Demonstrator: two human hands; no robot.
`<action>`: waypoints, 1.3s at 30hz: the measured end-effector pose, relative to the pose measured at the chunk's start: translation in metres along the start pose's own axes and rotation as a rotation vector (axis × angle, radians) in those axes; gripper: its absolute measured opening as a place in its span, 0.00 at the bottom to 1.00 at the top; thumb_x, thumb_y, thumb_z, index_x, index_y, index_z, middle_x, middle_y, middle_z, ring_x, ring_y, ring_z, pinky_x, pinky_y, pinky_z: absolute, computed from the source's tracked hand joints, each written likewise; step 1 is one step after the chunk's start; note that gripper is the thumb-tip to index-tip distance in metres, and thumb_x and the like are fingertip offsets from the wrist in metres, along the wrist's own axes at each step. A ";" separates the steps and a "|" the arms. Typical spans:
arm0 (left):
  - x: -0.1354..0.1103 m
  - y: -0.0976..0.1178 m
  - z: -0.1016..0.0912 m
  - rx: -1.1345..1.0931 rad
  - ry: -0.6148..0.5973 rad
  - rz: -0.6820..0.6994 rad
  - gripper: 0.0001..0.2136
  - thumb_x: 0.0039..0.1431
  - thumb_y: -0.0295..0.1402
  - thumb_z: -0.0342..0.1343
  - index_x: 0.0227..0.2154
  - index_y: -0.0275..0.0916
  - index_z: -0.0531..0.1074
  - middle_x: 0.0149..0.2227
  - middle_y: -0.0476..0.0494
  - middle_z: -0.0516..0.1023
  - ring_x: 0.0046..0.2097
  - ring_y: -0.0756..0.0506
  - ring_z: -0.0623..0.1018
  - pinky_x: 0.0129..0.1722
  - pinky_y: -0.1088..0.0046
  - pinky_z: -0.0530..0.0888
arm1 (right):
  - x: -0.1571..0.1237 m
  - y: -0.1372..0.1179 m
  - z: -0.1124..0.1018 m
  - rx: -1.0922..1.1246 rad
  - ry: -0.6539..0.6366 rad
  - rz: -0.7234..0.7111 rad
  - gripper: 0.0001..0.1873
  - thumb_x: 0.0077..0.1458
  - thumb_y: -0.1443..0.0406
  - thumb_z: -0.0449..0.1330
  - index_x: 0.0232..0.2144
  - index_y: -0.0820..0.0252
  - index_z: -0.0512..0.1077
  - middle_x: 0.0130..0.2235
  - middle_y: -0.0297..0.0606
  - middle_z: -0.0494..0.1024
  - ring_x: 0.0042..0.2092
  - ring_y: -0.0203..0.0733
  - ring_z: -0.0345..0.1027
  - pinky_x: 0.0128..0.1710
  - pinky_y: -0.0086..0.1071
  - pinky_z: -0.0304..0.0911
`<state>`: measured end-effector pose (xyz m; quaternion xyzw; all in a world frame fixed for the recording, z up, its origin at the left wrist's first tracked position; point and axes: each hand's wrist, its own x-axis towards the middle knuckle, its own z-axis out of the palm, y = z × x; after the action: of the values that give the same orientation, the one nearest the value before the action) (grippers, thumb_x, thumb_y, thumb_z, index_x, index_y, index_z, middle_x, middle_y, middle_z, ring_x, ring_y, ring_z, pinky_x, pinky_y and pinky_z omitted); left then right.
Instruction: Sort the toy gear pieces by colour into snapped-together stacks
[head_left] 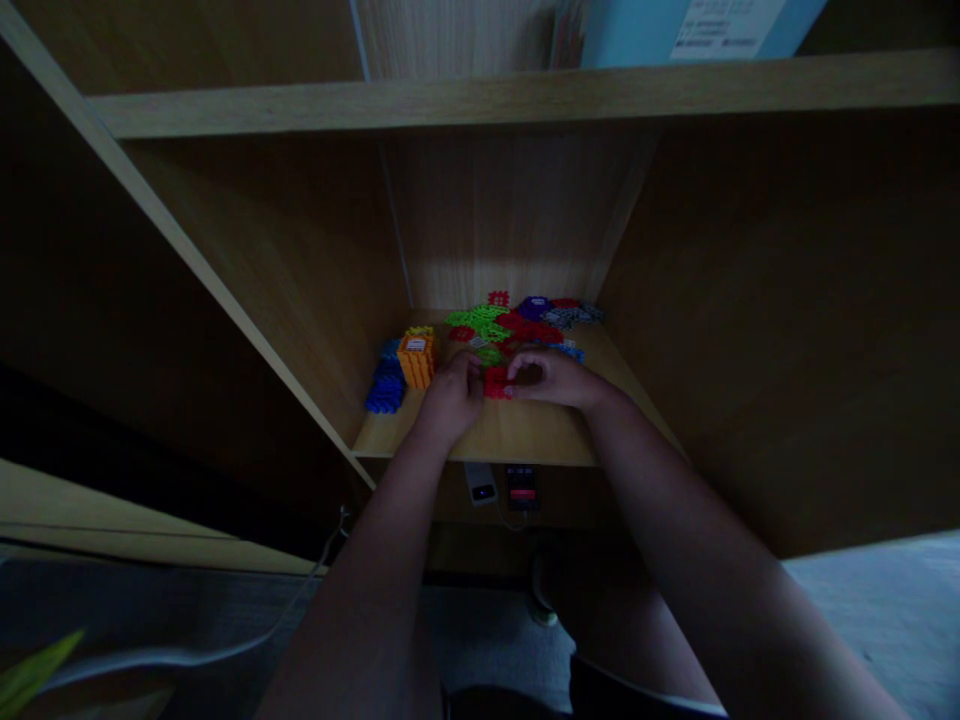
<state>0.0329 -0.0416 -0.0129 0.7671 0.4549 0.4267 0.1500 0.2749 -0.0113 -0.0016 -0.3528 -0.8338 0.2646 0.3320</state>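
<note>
Both my hands rest on a wooden desk surface [525, 435] inside a dim cubby. My left hand [452, 397] and my right hand [551, 378] are closed from either side on a small red block piece [495, 381]. Behind them lies a heap of interlocking plastic tiles: green ones [478, 320], red ones [531, 328], a purple one [535, 305] and grey ones [570, 317]. To the left of my left hand stands an orange cube [417, 357] built of tiles, with blue tiles [385, 385] beside it.
Wooden side walls [315, 300] close the cubby on left and right, and a shelf [525, 95] runs overhead with a light-blue box [697, 28] on it. Two small devices [502, 485] hang below the desk's front edge, with a cable trailing left.
</note>
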 end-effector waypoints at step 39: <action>0.000 -0.001 0.000 -0.003 -0.019 0.009 0.15 0.61 0.19 0.55 0.48 0.39 0.72 0.42 0.40 0.83 0.44 0.39 0.84 0.50 0.60 0.82 | -0.002 0.000 0.000 0.064 -0.024 0.034 0.18 0.53 0.48 0.75 0.37 0.51 0.80 0.40 0.35 0.82 0.42 0.46 0.74 0.45 0.39 0.68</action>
<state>0.0322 -0.0407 -0.0138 0.7730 0.4495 0.4205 0.1536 0.2759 -0.0122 -0.0025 -0.3527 -0.8229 0.3008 0.3284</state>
